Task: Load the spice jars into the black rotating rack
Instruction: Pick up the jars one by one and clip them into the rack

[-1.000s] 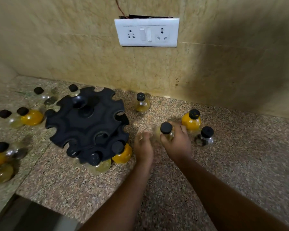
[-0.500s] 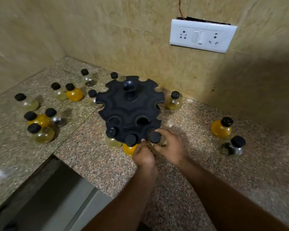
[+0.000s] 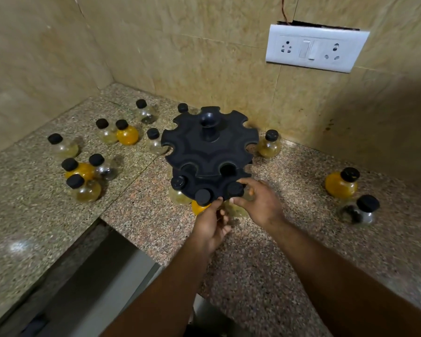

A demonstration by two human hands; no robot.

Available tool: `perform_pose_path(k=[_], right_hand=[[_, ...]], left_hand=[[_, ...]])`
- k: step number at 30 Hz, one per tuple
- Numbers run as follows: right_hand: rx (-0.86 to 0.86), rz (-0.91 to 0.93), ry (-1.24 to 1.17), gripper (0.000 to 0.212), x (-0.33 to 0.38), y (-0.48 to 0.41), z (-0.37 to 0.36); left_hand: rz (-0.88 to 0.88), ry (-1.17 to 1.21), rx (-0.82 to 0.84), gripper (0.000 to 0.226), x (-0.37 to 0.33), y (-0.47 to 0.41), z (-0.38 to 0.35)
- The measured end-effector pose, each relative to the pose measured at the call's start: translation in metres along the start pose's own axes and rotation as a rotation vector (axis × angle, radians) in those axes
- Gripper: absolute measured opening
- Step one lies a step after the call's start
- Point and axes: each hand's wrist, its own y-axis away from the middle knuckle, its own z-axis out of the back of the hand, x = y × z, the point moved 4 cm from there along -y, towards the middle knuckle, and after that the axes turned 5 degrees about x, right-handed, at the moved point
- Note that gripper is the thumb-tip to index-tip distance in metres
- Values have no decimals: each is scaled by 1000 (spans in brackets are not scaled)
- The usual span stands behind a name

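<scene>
The black two-tier rack [image 3: 209, 152] stands on the granite counter near the back wall. Its lower tier holds three black-capped jars at the front: a pale one [image 3: 179, 190], an orange one [image 3: 197, 207], and a clear one [image 3: 235, 189]. My right hand [image 3: 260, 203] is wrapped around that clear jar, which sits in its slot. My left hand [image 3: 210, 223] is just below the tier, thumb on the rim beside the orange jar, fingers curled under. Loose jars stand around: an orange jar [image 3: 341, 183] and a dark jar [image 3: 360, 210] at the right, one [image 3: 269, 147] behind the rack, several at the left [image 3: 83, 171].
Tiled walls meet in a corner behind the rack. A white socket plate [image 3: 314, 48] is on the back wall. The counter's front edge drops to a grey lower surface [image 3: 102, 276] at the lower left.
My right hand carried the clear jar leftward from the counter into the rack's front lower slot. My left hand followed to the rack's rim. The view swung left.
</scene>
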Motion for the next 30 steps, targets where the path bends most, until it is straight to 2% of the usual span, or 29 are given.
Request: perform_pose_path(k=[9,18,21,24,28,30], right_hand=[[-33,-67,-24,55,-2,-5,-10],[-55,-138,-102,54,-23,7,-1],[-125,-201,-112,47,-44,22,12],[-305,-319,-95,38,-75,42,31],[-517,-521,-114,46,-110,69,56],[-642,-594,-147,47,-128,82,72]], left_hand=[[5,-50,61,26,-5,0,-3],[-56,-225,3,24,17,3,-20],[-77,-418,18,26,27,1,-40],[-199,-756,104,32,39,-12,-69],[-319,-1142,290,11,56,-20,-110],[-386,-1292,373,22,65,-20,-136]])
